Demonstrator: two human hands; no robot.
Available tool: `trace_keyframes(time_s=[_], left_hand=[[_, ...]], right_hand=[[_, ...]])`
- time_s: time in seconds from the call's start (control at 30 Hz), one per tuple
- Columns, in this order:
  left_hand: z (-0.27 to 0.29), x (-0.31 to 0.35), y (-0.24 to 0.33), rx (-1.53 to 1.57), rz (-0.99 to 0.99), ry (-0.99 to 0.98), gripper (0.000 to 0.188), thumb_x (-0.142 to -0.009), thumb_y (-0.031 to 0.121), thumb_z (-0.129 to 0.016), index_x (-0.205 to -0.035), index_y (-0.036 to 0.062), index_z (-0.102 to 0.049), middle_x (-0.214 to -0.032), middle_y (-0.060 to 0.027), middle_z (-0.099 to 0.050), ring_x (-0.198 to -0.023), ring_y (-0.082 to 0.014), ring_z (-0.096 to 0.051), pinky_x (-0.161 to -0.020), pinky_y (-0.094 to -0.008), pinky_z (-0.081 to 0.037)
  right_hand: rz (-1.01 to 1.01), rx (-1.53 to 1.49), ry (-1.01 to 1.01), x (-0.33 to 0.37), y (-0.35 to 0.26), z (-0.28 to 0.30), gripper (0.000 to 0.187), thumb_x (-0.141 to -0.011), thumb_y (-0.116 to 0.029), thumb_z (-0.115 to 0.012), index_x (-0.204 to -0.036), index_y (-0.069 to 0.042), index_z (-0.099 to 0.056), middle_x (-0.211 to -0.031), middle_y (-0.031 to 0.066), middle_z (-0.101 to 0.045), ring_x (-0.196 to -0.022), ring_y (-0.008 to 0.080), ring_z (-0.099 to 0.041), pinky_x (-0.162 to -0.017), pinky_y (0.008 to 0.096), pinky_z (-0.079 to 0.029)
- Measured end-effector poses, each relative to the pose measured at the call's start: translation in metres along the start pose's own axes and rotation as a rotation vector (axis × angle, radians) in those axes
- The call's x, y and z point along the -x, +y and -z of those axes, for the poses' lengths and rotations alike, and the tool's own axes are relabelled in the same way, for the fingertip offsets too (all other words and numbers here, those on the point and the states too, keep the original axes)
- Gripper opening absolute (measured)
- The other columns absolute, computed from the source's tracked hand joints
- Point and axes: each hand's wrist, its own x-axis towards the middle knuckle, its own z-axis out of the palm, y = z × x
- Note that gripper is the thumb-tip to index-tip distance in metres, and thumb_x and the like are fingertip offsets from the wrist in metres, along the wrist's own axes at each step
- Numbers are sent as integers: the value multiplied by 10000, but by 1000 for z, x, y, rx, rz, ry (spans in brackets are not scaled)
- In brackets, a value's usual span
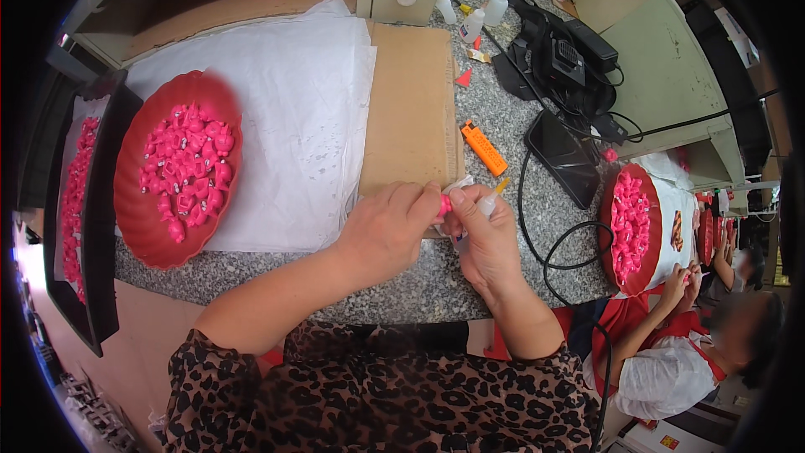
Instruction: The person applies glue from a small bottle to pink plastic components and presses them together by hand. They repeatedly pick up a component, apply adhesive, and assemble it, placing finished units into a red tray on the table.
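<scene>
My left hand [387,225] is closed, pinching a small pink molded piece [444,205] between thumb and fingertips; its exact shape is mostly covered. Against it comes my right hand [490,245], thumb and finger meeting at the same piece. Also gripped in the right hand is a small white squeeze bottle [488,204] with a yellow nozzle that points up and to the right. Both hands are over the near end of a brown cardboard sheet [409,109]. To the left, a red scalloped tray [134,201] holds a heap of pink pieces [189,159] with small metallic spots.
White paper sheets [293,134] lie beside the cardboard. An orange box cutter [484,148], black cables and a dark flat device [563,159] lie on the right. Several white bottles [496,7] stand behind. A black bin [96,302] is far left. A co-worker [671,361] sits right, near another red tray [641,273].
</scene>
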Motion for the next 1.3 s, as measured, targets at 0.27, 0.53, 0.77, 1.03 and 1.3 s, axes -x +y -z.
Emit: trace_keyframes(time_s=[0.27,0.53,0.77,1.03,1.3], left_hand=[[-1,1,0,-4,4,0,377,-649,8,-558,-1017,-16,-480,-787,-124,-508,-725,-280,-551,-565,-360,-450],[-3,2,-2,-11,-1,-8,384,-635,0,-551,-1012,-13,-480,-787,-120,-503,-724,-279,-547,-566,-358,-448],[-3,2,0,2,40,-20,311,-683,24,-569,-985,-14,-504,-789,-126,-517,-716,-293,-534,-598,-369,-437],[-2,0,2,26,51,-13,289,-696,19,-578,-972,-23,-508,-778,-135,-514,-698,-307,-521,-598,-372,-427],[-2,1,1,12,44,-15,294,-693,16,-578,-974,-27,-505,-773,-137,-511,-696,-307,-521,-598,-374,-426]], right_hand=[[24,31,22,0,3,0,136,-814,-127,-617,-734,-67,-525,-623,-13,-499,-528,52,-433,-470,187,-318],[33,71,35,-1,4,-1,139,-813,-132,-619,-730,-65,-531,-612,-19,-499,-510,44,-420,-456,182,-304],[45,73,34,-1,4,-2,134,-815,-122,-614,-728,-60,-532,-618,-16,-504,-514,45,-422,-459,182,-308],[43,73,46,-1,5,0,133,-816,-122,-613,-730,-64,-530,-620,-17,-506,-516,44,-425,-462,180,-313],[48,70,38,-1,5,-1,133,-818,-123,-611,-731,-63,-529,-631,-14,-510,-524,44,-427,-463,181,-317]])
